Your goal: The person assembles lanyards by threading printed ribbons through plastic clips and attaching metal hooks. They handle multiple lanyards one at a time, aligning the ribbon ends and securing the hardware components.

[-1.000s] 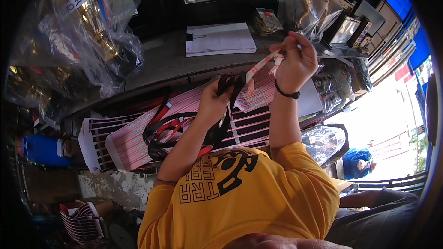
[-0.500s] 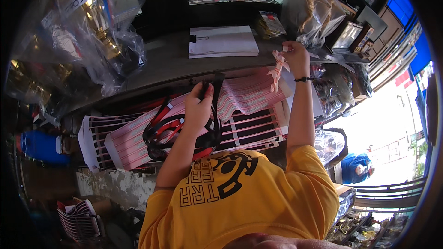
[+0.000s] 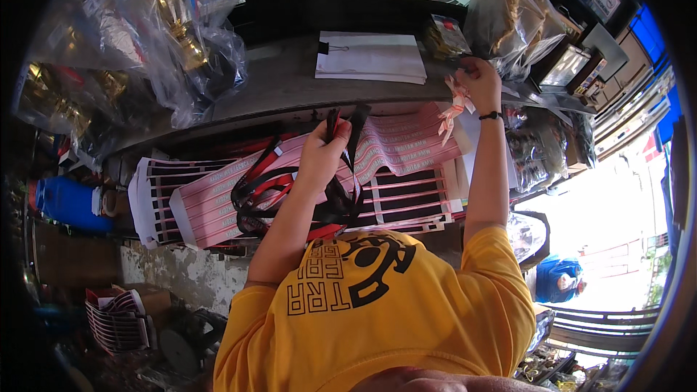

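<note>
My left hand (image 3: pixel 323 152) is closed around black and red ribbon straps (image 3: pixel 356 141), pinched near their upper ends. The rest of the straps hangs in a tangled bundle (image 3: pixel 258 192) beside and below my left forearm, over pink printed sheets (image 3: pixel 210 207). Farther right and higher, my right hand (image 3: pixel 481 87) is closed on a bunch of crumpled pink-and-white strips (image 3: pixel 451 110), which dangles from the fingers. That hand is near the counter's front edge, just below a small plastic packet (image 3: pixel 449 38). The fingertips of my right hand are partly hidden.
A grey counter (image 3: pixel 279 76) runs across, bearing a stack of white paper (image 3: pixel 370 58) with a black binder clip. Plastic-wrapped gold trophies (image 3: pixel 185 36) stand at left, more bagged items (image 3: pixel 512 22) at right. Striped printed sheets (image 3: pixel 406 199) lie below the counter. A blue container (image 3: pixel 72 203) is far left.
The whole view has shifted slightly, so the scene sits farther right. My left hand lifts the straps a little; my right hand keeps hold of the strips in nearly the same place.
</note>
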Demonstrator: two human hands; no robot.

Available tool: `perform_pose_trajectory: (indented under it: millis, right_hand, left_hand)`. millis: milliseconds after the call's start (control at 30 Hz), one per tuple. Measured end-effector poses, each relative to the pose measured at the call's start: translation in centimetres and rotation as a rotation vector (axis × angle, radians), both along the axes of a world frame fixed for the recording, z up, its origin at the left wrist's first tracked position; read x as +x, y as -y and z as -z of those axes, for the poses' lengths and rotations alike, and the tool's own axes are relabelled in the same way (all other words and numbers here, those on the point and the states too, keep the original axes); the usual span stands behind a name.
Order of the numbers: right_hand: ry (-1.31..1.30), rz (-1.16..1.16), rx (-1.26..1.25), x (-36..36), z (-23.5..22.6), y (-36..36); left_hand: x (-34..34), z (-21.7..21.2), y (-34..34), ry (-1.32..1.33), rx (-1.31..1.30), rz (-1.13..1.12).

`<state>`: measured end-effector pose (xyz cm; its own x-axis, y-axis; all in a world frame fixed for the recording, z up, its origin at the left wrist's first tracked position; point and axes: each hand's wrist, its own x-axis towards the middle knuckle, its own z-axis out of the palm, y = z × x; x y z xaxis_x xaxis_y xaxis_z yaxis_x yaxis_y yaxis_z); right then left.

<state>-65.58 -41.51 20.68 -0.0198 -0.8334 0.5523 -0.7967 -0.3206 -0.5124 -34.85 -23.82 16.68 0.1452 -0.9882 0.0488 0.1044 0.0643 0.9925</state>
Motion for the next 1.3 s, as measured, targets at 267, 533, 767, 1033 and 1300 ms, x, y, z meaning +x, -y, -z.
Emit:
perform_pose_trajectory:
  millis: [267,533,767,1033,1300]
  right_hand:
    - [0.454,-0.624,0.273,10.2,0.8,-10.6]
    - [0.836,-0.851,0.489,13.8,1.4,-12.5]
    - [0.758,-0.830,0.338,14.1,-1.6,-13.7]
    - [0.608,-1.161,0.436,16.8,-3.0,-14.6]
    - [0.768,-1.071,0.565,17.3,-3.5,-14.1]
  left_hand:
    - [-1.0,0.0,0.0,-0.040,0.003,-0.012]
    - [0.2,-0.9,-1.2,-0.492,-0.019,0.126]
    - [2.5,-1.9,-1.2,-0.396,-0.083,0.154]
    - [1.4,-3.7,-2.5,-0.158,-0.140,-0.087]
    - [2.2,-4.5,-3.3,-0.065,-0.163,-0.269]
